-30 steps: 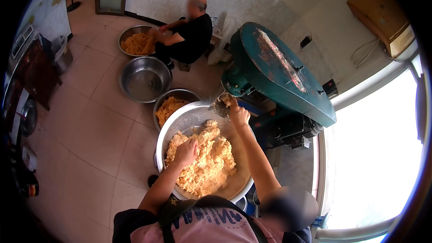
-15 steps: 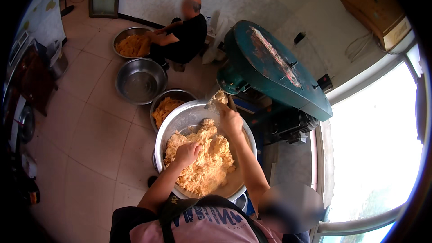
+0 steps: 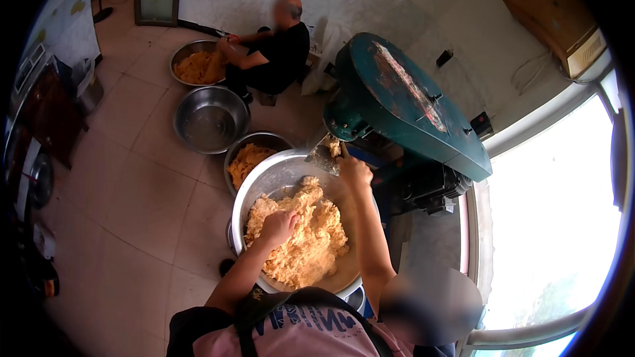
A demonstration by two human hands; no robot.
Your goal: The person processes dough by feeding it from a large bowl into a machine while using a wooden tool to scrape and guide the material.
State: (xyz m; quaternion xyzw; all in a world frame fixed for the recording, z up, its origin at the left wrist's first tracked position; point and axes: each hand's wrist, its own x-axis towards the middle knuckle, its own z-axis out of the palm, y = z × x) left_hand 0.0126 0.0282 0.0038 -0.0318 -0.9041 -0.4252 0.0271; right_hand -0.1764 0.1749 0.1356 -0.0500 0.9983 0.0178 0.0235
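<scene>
A large metal bowl [image 3: 239, 192] stands in front of me, filled with lumpy, crumbly yellow dough [image 3: 311, 241]. My left hand [image 3: 281, 226] is closed at the dough's upper left, its fingers curled into the dough and their tips hidden. Over the far right rim, my right hand [image 3: 355, 170] grips what looks like a flat metal scraper [image 3: 319, 157]. Dough clings to that blade close to my fingers. The blade is just below the head of a green mixing machine [image 3: 403, 96].
Beyond the bowl are a smaller bowl of orange dough [image 3: 248, 162] and a wide metal basin [image 3: 210, 119]. A seated co-worker [image 3: 281, 53] in black handles orange dough in another basin [image 3: 198, 66]. A bright window [image 3: 555, 218] fills the right; a dark cabinet [image 3: 49, 116] stands left.
My right hand and the blade have shifted slightly right, the blade lower against the bowl's rim. My left hand stays on the dough. The co-worker's hands have lifted above the basin.
</scene>
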